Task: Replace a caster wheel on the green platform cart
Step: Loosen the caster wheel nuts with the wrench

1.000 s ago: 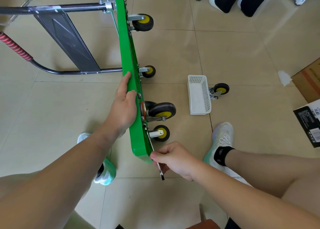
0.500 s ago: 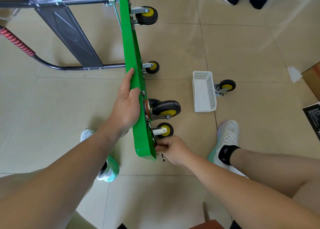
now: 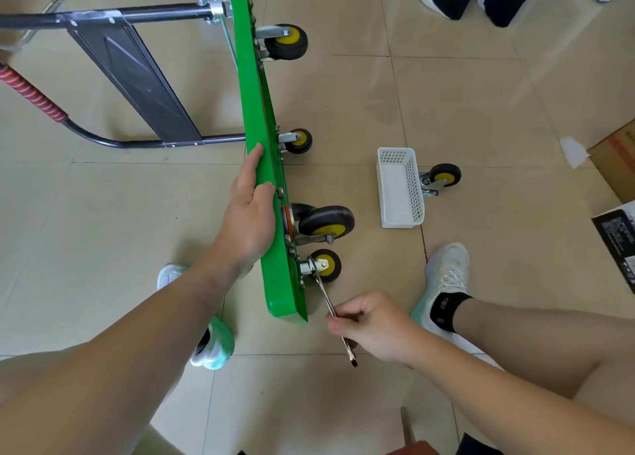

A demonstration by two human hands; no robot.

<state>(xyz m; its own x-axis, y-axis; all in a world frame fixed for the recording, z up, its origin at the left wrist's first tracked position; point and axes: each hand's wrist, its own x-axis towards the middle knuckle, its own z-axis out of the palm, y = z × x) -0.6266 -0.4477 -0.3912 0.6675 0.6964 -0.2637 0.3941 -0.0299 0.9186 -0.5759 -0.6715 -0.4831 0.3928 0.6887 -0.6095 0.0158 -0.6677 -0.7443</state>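
On the beige tiled floor (image 3: 343, 110), the green flat-decked platform cart (image 3: 254, 110) is stood on its long edge. It is steadied by the left hand (image 3: 249, 214), laid straight-fingered against the upper rim. The cart is judged stiff and fairly heavy, so it is best held there. At the small yellow-hubbed caster wheel (image 3: 324, 265), a slim metal wrench (image 3: 324, 296) appears seated on the mount and is gripped by the right hand (image 3: 371, 324).

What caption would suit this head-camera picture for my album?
Left hand steadies the tipped green cart while the right hand holds a wrench to its nearest small caster.

Green cart (image 3: 261, 152), yellow-hubbed black wheels (image 3: 326, 221).
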